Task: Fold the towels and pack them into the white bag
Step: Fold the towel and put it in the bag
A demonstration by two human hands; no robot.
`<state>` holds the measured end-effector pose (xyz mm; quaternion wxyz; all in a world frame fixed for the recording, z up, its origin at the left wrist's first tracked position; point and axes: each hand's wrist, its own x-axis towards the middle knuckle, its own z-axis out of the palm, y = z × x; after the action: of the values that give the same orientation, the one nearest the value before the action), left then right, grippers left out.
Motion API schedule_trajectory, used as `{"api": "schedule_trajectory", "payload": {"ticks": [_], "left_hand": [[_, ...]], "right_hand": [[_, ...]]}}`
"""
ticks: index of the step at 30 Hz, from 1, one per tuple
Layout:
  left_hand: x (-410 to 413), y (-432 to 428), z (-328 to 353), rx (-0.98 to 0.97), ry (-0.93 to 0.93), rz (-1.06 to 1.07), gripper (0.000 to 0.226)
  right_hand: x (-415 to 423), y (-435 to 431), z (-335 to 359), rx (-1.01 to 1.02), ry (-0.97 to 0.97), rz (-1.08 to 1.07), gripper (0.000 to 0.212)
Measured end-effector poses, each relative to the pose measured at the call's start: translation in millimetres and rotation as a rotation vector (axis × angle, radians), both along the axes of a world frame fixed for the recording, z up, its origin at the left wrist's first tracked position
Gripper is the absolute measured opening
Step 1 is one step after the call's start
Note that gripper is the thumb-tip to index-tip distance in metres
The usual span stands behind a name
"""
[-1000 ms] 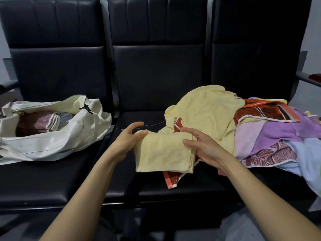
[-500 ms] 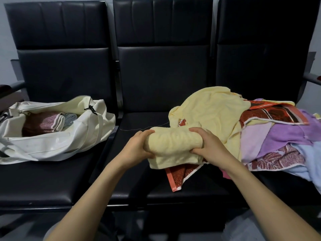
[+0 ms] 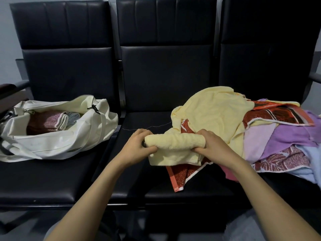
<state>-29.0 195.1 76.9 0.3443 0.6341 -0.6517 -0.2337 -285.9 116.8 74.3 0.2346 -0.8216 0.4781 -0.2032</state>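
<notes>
Both arms reach forward over the middle seat (image 3: pixel 135 180). The left hand (image 3: pixel 137 146) and right hand (image 3: pixel 211 146) each curl tight around one end of a yellow towel (image 3: pixel 173 148), half rolled up. It sits at the edge of the towel pile (image 3: pixel 251 129) (lots of colors). The white bag (image 3: pixel 57 141) lies open on the left seat, with folded pink and gray towels (image 3: pixel 57 120) inside.

Bag (image 3: pixel 73 141) on the left seat (image 3: pixel 43 180), folded towels (image 3: pixel 59 120) inside; towel pile (image 3: pixel 217 112) rightward across the middle seat (image 3: pixel 144 119) and right seat (image 3: pixel 286 186).
</notes>
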Motion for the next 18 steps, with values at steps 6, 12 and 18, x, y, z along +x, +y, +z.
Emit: {"api": "schedule_trajectory", "payload": {"ticks": [6,12,18], "left_hand": [[6,-2,2,0.114,0.544,0.101,0.038],[8,-4,-5,0.133,0.758,0.153,0.026],[21,4,-2,0.335,0.776,0.105,0.013]], "right_hand": [[10,-1,6,0.401,-0.495,0.014,0.028],[31,-9,-14,0.453,-0.456,-0.102,0.031],[34,-4,-7,0.791,-0.54,0.073,0.054]]}}
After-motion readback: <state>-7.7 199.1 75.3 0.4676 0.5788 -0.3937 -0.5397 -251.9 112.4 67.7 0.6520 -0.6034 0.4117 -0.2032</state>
